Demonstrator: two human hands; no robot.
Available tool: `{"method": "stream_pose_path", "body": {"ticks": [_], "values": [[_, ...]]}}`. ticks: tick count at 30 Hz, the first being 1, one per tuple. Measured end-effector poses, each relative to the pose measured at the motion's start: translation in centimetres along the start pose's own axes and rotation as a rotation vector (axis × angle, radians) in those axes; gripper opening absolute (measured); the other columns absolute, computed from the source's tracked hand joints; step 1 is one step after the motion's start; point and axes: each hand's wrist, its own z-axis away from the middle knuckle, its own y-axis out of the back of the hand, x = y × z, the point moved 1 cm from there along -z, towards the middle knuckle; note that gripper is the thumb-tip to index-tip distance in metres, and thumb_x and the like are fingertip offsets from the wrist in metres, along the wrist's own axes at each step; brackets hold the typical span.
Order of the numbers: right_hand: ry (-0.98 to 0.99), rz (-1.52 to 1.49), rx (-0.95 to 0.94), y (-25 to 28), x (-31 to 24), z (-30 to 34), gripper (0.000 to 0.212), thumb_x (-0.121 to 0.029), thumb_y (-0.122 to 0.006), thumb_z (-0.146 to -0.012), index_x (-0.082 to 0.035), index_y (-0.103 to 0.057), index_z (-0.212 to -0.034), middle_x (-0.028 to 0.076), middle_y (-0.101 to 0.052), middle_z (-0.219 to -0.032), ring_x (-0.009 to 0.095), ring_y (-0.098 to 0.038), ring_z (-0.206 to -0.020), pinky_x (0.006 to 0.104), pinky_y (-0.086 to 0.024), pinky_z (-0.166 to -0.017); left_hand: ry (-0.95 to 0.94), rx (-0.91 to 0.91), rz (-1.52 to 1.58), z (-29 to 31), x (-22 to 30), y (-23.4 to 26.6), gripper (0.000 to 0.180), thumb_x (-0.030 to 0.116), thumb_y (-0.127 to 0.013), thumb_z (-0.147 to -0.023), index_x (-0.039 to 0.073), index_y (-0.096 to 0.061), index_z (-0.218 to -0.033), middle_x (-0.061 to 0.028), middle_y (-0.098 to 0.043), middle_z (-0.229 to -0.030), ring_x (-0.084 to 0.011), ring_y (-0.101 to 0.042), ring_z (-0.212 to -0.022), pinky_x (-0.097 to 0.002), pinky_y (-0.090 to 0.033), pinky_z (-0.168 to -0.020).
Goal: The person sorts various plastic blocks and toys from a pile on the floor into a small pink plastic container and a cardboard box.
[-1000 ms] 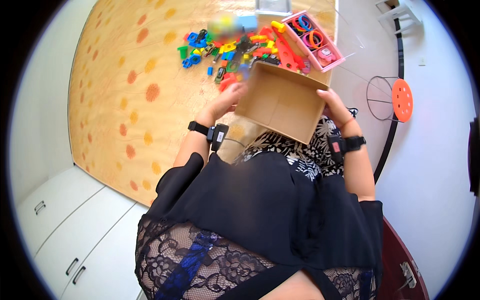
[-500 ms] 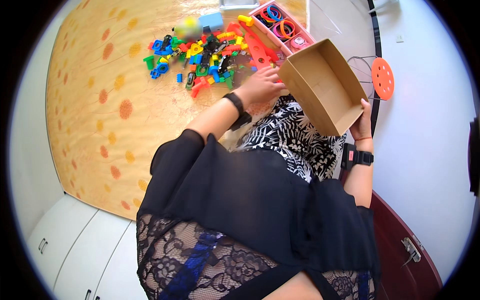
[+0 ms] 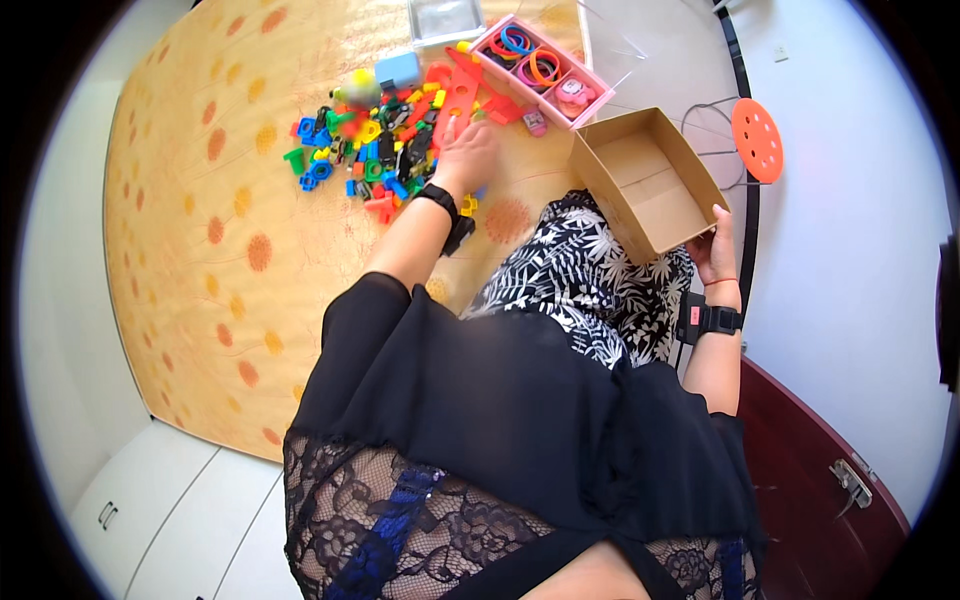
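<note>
A cardboard box (image 3: 665,192) tilted beside the person's lap (image 3: 560,270), its long side slanting from far left to near right, open top facing up. The heap of toys (image 3: 372,150) lay to the left of the box and a little farther out from the person, with a stretch of patterned cover (image 3: 535,170) between the two, so that no piece I could see touched the cardboard. The left hand (image 3: 468,160) was much the nearer one to the heap: well left of the box, palm down, over the edge of the heap that faced the box, by the near end of a long red toy strip (image 3: 461,102). Its fingers were bent, but their tips were half lost among the pieces, and I couldn't tell whether they had hold of anything. The right hand (image 3: 714,250) was on the box itself, gripping the near right corner, thumb at the rim and the other fingers mostly hidden under it. That left the hands well apart. Just beyond the box sat a pink case (image 3: 590,110) with coloured bands (image 3: 516,40) inside, and to the right of the box stood an orange stool (image 3: 757,142)
</note>
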Motion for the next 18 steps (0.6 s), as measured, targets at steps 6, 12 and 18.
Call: {"method": "stream_pose_path", "body": {"ticks": [6, 12, 18], "values": [[0.081, 0.006, 0.087, -1.6, -0.4, -0.9, 0.038, -0.045, -0.057, -0.082, -0.013, -0.054, -0.100, 0.000, -0.054, -0.083, 0.009, -0.053, -0.069, 0.0258, -0.051, -0.056, -0.071, -0.031, 0.057, -4.8, 3.4, 0.1, 0.035, 0.026, -0.051, -0.084, 0.020, -0.057, -0.118, -0.0034, -0.048, -0.130, -0.0232, -0.036, -0.132, -0.0563, -0.016, -0.110], [0.116, 0.082, 0.141, -0.9, -1.0, -1.6, 0.043, -0.044, -0.056, -0.083, -0.011, -0.048, -0.109, 0.004, -0.054, -0.094, 0.014, -0.055, -0.077, 0.0313, -0.054, -0.061, 0.138, -0.313, 0.077, -8.2, 3.2, 0.2, 0.039, 0.033, -0.056, -0.083, 0.020, -0.057, -0.120, -0.0104, -0.043, -0.132, -0.0290, -0.034, -0.130, -0.0675, -0.013, -0.106], [0.140, -0.055, 0.136, -2.3, -0.1, -3.3, 0.052, -0.038, -0.058, -0.083, -0.006, -0.038, -0.118, 0.012, -0.048, -0.109, 0.024, -0.056, -0.094, 0.0392, -0.057, -0.068, 0.275, -0.267, 0.123, -6.5, 0.3, 1.5, 0.038, 0.036, -0.064, -0.077, 0.017, -0.061, -0.110, -0.0097, -0.048, -0.118, -0.0300, -0.041, -0.122, -0.0668, -0.019, -0.105]]}}
